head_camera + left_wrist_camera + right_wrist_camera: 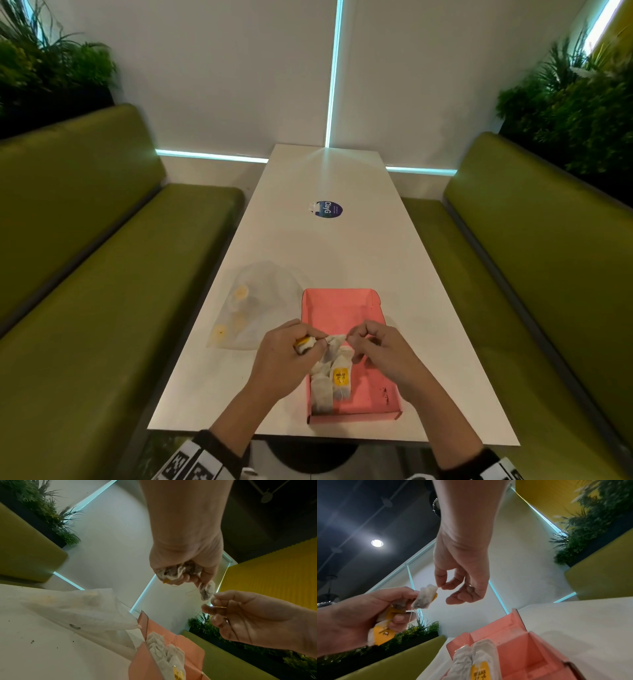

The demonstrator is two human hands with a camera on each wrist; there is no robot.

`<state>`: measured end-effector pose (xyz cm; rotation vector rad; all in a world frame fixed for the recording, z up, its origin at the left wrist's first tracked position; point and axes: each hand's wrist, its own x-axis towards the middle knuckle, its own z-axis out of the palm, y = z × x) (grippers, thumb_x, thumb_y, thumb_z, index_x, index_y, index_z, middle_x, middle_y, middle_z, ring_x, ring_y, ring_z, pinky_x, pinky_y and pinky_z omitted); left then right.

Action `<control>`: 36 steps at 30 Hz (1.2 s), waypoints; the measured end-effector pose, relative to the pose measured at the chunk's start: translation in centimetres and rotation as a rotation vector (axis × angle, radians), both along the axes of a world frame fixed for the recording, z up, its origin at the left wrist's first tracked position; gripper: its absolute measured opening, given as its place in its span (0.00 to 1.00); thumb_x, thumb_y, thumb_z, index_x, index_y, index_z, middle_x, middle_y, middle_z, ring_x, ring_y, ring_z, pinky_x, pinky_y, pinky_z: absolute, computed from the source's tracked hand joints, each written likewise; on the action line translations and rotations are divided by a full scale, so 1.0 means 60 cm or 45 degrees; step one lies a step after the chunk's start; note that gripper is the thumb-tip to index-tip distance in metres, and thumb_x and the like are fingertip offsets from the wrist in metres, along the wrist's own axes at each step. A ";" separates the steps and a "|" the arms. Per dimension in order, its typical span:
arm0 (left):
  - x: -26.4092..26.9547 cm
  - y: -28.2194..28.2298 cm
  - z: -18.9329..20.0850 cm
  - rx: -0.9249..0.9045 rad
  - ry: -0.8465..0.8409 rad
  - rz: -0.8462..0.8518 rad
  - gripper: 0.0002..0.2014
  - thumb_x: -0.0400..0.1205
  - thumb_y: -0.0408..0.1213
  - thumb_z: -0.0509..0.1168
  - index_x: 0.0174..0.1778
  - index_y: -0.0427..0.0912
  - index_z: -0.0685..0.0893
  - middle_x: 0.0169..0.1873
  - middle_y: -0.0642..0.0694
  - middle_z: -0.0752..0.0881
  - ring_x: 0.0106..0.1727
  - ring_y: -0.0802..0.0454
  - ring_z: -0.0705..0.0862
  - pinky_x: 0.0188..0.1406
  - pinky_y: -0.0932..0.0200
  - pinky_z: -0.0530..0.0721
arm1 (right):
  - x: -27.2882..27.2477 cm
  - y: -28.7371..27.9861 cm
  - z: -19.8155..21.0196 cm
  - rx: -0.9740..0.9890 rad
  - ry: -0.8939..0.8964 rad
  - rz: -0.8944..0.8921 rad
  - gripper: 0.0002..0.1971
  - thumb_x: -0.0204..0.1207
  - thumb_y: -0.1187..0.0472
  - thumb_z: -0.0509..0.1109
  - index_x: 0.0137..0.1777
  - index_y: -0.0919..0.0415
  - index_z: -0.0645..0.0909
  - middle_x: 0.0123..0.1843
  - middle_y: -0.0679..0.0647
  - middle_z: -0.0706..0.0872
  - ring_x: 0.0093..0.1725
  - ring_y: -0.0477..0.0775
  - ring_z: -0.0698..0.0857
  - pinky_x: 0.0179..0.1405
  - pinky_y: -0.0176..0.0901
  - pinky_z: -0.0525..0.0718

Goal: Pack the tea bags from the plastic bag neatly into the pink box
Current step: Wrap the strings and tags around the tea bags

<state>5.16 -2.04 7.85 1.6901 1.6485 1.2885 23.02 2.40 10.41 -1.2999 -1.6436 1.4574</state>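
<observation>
Over the white table [342, 246], flanked by green benches [85, 274] and planters [575, 113], my left hand [287, 356] clutches bunched tea bags [424, 597]; my right hand [380, 346] pinches one's string. Below both sits the pink box [342, 308]; beyond my left, the plastic bag [250, 305].

white tea bags [330, 383] upright in open pink box [370, 409] — plastic bag [253, 308] beside.
</observation>
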 end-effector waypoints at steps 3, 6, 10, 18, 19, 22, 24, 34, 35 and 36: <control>0.006 0.000 0.003 0.000 0.014 -0.030 0.03 0.74 0.35 0.73 0.40 0.48 0.90 0.32 0.62 0.83 0.38 0.62 0.83 0.35 0.72 0.78 | -0.005 -0.003 0.004 0.003 0.037 0.045 0.07 0.77 0.57 0.70 0.44 0.59 0.78 0.43 0.52 0.86 0.34 0.51 0.85 0.35 0.41 0.80; 0.012 -0.001 0.005 -0.010 -0.028 -0.054 0.02 0.74 0.36 0.73 0.41 0.48 0.90 0.32 0.61 0.83 0.38 0.64 0.82 0.34 0.74 0.76 | -0.015 -0.013 0.002 -0.002 0.051 0.112 0.10 0.75 0.58 0.72 0.50 0.63 0.78 0.40 0.54 0.90 0.35 0.51 0.86 0.36 0.41 0.83; 0.009 0.000 0.003 -0.140 -0.048 -0.073 0.03 0.75 0.41 0.73 0.41 0.55 0.87 0.34 0.58 0.85 0.39 0.62 0.82 0.34 0.71 0.78 | -0.019 -0.016 0.002 -0.040 0.177 0.105 0.10 0.74 0.68 0.72 0.54 0.65 0.78 0.39 0.55 0.90 0.38 0.51 0.89 0.38 0.38 0.85; 0.004 -0.002 0.012 -0.259 -0.283 -0.071 0.07 0.78 0.36 0.70 0.35 0.52 0.87 0.24 0.63 0.84 0.30 0.67 0.80 0.32 0.76 0.74 | -0.011 -0.013 0.003 -0.041 0.062 0.178 0.20 0.70 0.78 0.69 0.57 0.56 0.78 0.46 0.57 0.89 0.43 0.47 0.85 0.43 0.34 0.84; 0.004 -0.002 0.012 -0.249 -0.275 -0.059 0.08 0.79 0.35 0.69 0.35 0.51 0.87 0.22 0.64 0.83 0.28 0.68 0.78 0.30 0.76 0.73 | -0.009 -0.013 0.003 -0.028 -0.001 0.214 0.21 0.69 0.77 0.69 0.57 0.54 0.78 0.49 0.55 0.88 0.44 0.47 0.84 0.44 0.34 0.84; 0.002 -0.002 0.011 -0.220 -0.244 -0.046 0.10 0.79 0.34 0.69 0.34 0.53 0.86 0.23 0.65 0.83 0.30 0.68 0.79 0.32 0.76 0.74 | -0.001 -0.008 0.006 0.042 -0.221 0.309 0.21 0.68 0.68 0.74 0.57 0.46 0.78 0.55 0.42 0.84 0.52 0.42 0.83 0.50 0.38 0.85; 0.001 -0.003 0.012 -0.220 -0.215 -0.071 0.10 0.78 0.35 0.69 0.34 0.54 0.85 0.23 0.66 0.82 0.29 0.68 0.79 0.32 0.76 0.74 | 0.001 -0.005 0.009 0.051 -0.174 0.256 0.15 0.69 0.61 0.77 0.54 0.47 0.81 0.52 0.40 0.84 0.51 0.41 0.83 0.50 0.38 0.83; 0.002 -0.007 0.008 -0.134 -0.354 0.006 0.11 0.77 0.48 0.67 0.38 0.44 0.87 0.22 0.54 0.78 0.25 0.63 0.74 0.28 0.73 0.72 | 0.004 0.009 0.013 0.535 -0.322 -0.544 0.14 0.69 0.63 0.78 0.28 0.48 0.78 0.40 0.44 0.80 0.35 0.41 0.78 0.36 0.29 0.73; 0.002 -0.009 0.009 -0.127 -0.352 0.022 0.19 0.75 0.54 0.65 0.37 0.40 0.86 0.20 0.54 0.73 0.23 0.62 0.70 0.26 0.71 0.70 | 0.007 0.009 0.015 0.439 -0.263 -0.423 0.13 0.68 0.63 0.79 0.29 0.51 0.80 0.40 0.44 0.80 0.36 0.41 0.78 0.37 0.30 0.74; 0.001 -0.009 0.010 -0.134 -0.360 0.027 0.26 0.73 0.59 0.62 0.37 0.35 0.84 0.19 0.55 0.70 0.23 0.61 0.68 0.26 0.70 0.68 | 0.007 0.007 0.018 0.256 -0.173 -0.218 0.11 0.67 0.65 0.79 0.29 0.54 0.81 0.38 0.46 0.81 0.36 0.45 0.79 0.39 0.34 0.78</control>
